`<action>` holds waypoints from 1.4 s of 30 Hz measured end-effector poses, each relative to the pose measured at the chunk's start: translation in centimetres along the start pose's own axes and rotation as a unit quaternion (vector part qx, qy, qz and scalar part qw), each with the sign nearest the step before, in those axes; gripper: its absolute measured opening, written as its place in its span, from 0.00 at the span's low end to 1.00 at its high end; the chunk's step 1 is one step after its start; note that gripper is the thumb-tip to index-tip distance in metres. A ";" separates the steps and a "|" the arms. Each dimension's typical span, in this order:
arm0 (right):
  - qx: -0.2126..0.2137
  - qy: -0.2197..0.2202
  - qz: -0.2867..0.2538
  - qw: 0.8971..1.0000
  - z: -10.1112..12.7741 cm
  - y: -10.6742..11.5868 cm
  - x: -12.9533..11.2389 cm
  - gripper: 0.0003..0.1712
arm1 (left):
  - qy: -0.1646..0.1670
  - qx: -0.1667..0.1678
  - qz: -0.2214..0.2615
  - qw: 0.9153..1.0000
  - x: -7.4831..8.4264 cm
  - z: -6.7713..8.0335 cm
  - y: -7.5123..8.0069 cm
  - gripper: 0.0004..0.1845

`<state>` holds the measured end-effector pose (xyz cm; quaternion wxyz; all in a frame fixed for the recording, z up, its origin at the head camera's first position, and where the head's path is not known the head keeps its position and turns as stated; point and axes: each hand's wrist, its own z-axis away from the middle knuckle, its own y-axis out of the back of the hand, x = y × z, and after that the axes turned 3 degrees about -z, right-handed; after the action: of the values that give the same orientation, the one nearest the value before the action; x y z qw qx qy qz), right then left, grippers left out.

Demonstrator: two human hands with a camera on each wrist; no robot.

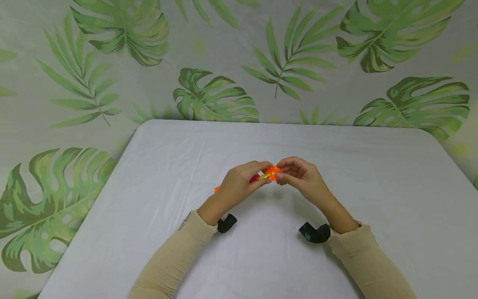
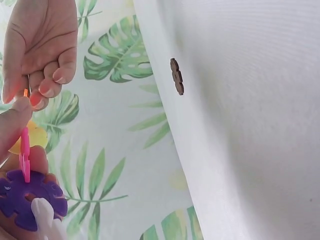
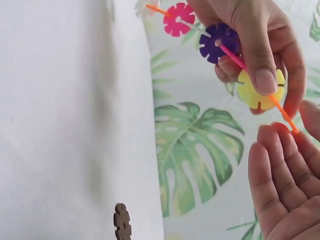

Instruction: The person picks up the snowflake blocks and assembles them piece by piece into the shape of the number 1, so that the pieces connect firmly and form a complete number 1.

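A chain of slotted plastic discs, linked edge to edge, hangs between the two hands over the table. My left hand [image 1: 239, 180] grips it near the end, its thumb over the yellow disc [image 3: 260, 92]. An orange disc [image 1: 273, 173] is slotted into the yellow one, and my right hand [image 1: 308, 178] pinches its far edge between thumb and fingertips. Behind the left hand the chain goes on with a pink disc [image 2: 25, 160], a purple disc [image 2: 32, 197] and a white disc [image 2: 46, 217]. Another pink disc [image 3: 177, 20] shows further along.
A loose brown disc [image 2: 177, 76] lies on the white-covered table [image 1: 373, 187], mostly hidden by the right fingers in the head view. Black wrist cameras [image 1: 315, 233] sit at both cuffs. A leaf-printed cloth [image 1: 216, 95] stands behind the table.
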<state>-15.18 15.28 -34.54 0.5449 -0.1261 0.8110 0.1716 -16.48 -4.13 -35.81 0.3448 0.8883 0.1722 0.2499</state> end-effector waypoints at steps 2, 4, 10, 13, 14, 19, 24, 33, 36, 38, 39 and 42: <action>0.007 0.008 0.037 0.999 0.0 0.0 -0.5 0.14 | 0.004 0.002 -0.003 1.000 -0.1 0.0 0.0 0.19; 0.016 0.017 0.070 0.997 0.0 0.2 -0.9 0.15 | 0.008 0.004 -0.003 1.000 -0.2 0.0 0.1 0.19; 0.032 0.032 0.135 0.990 -0.2 1.2 -0.8 0.19 | 0.009 0.012 -0.007 1.000 -0.5 0.1 0.2 0.19; 0.035 0.028 0.140 0.989 -0.3 1.8 0.2 0.21 | 0.009 0.014 -0.010 1.000 -0.6 0.1 0.2 0.19; 0.034 0.025 0.139 0.989 -0.3 2.2 0.8 0.21 | 0.009 0.015 -0.010 1.000 -0.6 0.1 0.2 0.19; 0.033 -0.017 0.137 0.990 -0.2 3.5 3.7 0.23 | 0.011 0.016 -0.005 1.000 -0.7 0.0 0.2 0.19; 0.032 -0.057 0.134 0.989 0.0 3.7 4.7 0.24 | 0.013 0.019 -0.003 1.000 -0.7 0.0 0.2 0.19; 0.009 -0.120 0.172 0.978 0.6 4.6 7.8 0.26 | 0.018 0.019 -0.014 1.000 -0.8 0.0 0.2 0.19; 0.000 -0.125 0.190 0.974 0.8 4.7 8.4 0.26 | 0.018 0.019 -0.015 1.000 -0.9 0.0 0.3 0.19; -0.002 -0.121 0.199 0.973 0.8 4.8 8.6 0.26 | 0.018 0.020 -0.016 1.000 -0.9 0.0 0.3 0.19; -0.002 -0.120 0.203 0.972 0.9 4.8 8.6 0.25 | 0.018 0.020 -0.016 1.000 -0.9 0.0 0.4 0.19; -0.004 -0.115 0.217 0.969 0.8 4.7 8.7 0.24 | 0.017 0.022 -0.017 0.999 -1.0 0.0 0.4 0.19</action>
<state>-19.57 19.72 -42.28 0.5835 0.0717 0.7504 0.3022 -17.23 -4.90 -35.85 0.3263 0.8882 0.1985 0.2554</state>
